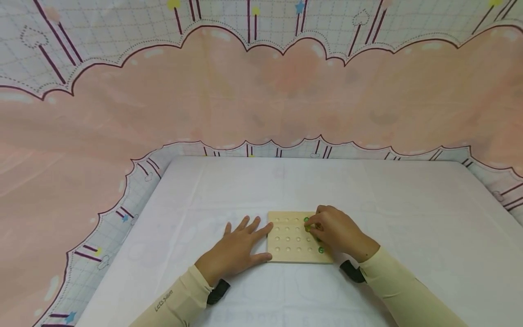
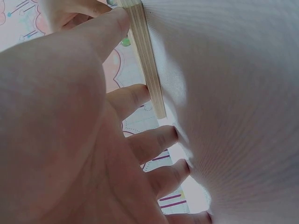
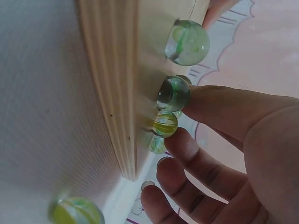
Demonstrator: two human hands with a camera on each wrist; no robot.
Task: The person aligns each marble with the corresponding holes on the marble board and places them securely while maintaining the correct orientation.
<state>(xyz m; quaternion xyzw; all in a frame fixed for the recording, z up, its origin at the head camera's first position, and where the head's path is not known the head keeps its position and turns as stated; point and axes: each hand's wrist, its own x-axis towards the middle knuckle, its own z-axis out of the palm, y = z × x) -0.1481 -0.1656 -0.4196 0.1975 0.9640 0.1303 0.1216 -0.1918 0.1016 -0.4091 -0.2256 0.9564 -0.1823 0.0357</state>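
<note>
A pale wooden board (image 1: 288, 260) with rows of round hollows lies on the white cloth. My left hand (image 1: 234, 250) has its fingers spread, with the thumb and index finger touching the board's left edge. My right hand (image 1: 345, 231) pinches a yellow-striped marble (image 2: 125, 42) (image 3: 165, 123) between thumb and index finger, right at the board's surface. Beside it, in the right wrist view, are a dark green marble (image 3: 172, 94) near the thumb and a pale green marble (image 3: 158, 145) beyond. A larger-looking clear green marble (image 3: 188, 43) sits nearer the camera, on the board.
Off the board, a yellow-green marble (image 3: 77, 211) lies on the white cloth (image 1: 229, 186), hidden by the right hand in the head view. A peach, cloud-patterned fabric (image 1: 261, 100) hangs behind and beside the table.
</note>
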